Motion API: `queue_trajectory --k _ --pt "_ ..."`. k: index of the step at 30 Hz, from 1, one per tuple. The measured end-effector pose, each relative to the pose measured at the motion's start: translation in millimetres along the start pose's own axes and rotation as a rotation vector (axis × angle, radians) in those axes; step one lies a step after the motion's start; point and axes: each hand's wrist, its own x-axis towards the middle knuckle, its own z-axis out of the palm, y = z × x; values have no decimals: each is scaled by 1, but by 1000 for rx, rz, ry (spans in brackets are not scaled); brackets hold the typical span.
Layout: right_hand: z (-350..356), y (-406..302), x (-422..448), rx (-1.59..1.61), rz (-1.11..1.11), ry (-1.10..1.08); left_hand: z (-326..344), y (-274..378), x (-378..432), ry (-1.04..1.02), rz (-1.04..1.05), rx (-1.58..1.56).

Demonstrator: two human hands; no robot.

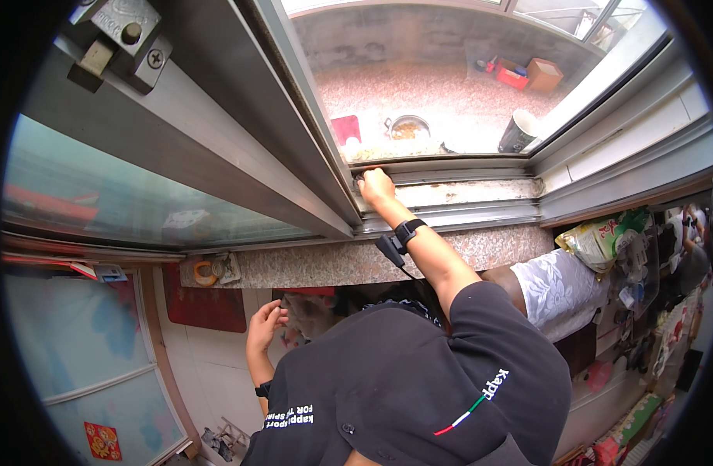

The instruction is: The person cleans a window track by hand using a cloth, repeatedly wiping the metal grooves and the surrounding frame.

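Observation:
My right hand is curled at the left end of the sliding window's bottom track, where the frame's upright meets it. A small dark bit shows beside its fingertips; whether they grip it is hidden. A black strap with a small device sits on that wrist. My left hand hangs at my left side, below the speckled stone sill, with its fingers loosely bent and nothing in them. Behind the right hand stands the clear window pane; a frosted sliding pane is at the left.
Beyond the glass are a metal pan with food pieces, a dark cup and boxes. A roll of tape lies on the sill's left end. At right, a green-and-white bag rests by a floral-covered surface.

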Motion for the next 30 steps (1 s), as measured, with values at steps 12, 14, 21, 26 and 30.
queue_trajectory --k 12,14,21,26,30 --pt "-17 38 0 -160 -44 228 37 21 5 -1 32 9" --pt "-35 59 -2 -162 31 214 46 21 4 4 31 8" --pt "-114 170 -17 -234 246 360 77 22 16 -27 15 50" --pt "-170 240 -25 -303 488 435 101 43 21 -69 24 119" --pt "-195 265 -37 -229 572 573 111 48 24 -88 12 129"
